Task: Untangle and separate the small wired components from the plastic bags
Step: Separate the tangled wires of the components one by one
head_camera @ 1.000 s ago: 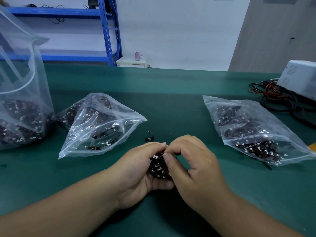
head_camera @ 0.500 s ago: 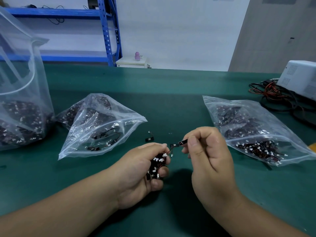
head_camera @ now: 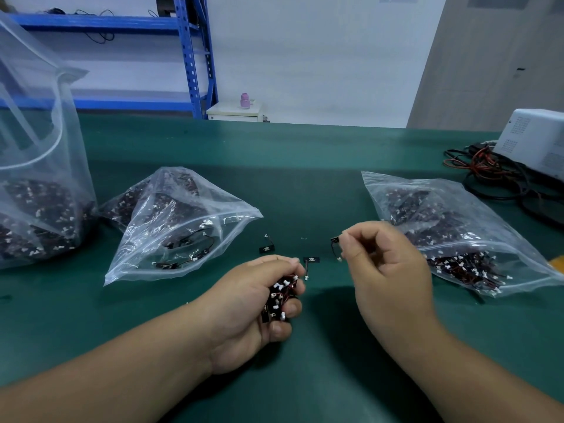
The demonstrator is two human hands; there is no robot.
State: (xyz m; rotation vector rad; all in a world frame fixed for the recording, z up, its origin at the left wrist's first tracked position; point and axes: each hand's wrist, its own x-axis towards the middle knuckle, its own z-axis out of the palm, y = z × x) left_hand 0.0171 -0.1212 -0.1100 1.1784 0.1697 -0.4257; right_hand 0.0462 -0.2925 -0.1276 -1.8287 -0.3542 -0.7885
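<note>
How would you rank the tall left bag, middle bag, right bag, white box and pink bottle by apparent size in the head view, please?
1. tall left bag
2. right bag and middle bag, roughly alike
3. white box, partly out of frame
4. pink bottle, farthest away

A dark green desk (head_camera: 305,148) fills the lower view, its far edge running straight across below a plain white wall (head_camera: 305,56). Beyond the desk's far left corner stands blue metal shelving (head_camera: 187,56) with a perforated upright and two shelves in view. Thin black cables (head_camera: 97,38) lie on the upper shelf. Just right of the shelving, against the wall, sits a low white cabinet (head_camera: 235,112) with a small pink bottle (head_camera: 244,100) on top. A grey-brown panel (head_camera: 488,56) closes the room on the right. At the desk's right edge rests a white perforated box (head_camera: 537,141), with black and red cords (head_camera: 488,169) heaped beside it. The light is soft and even.
</note>
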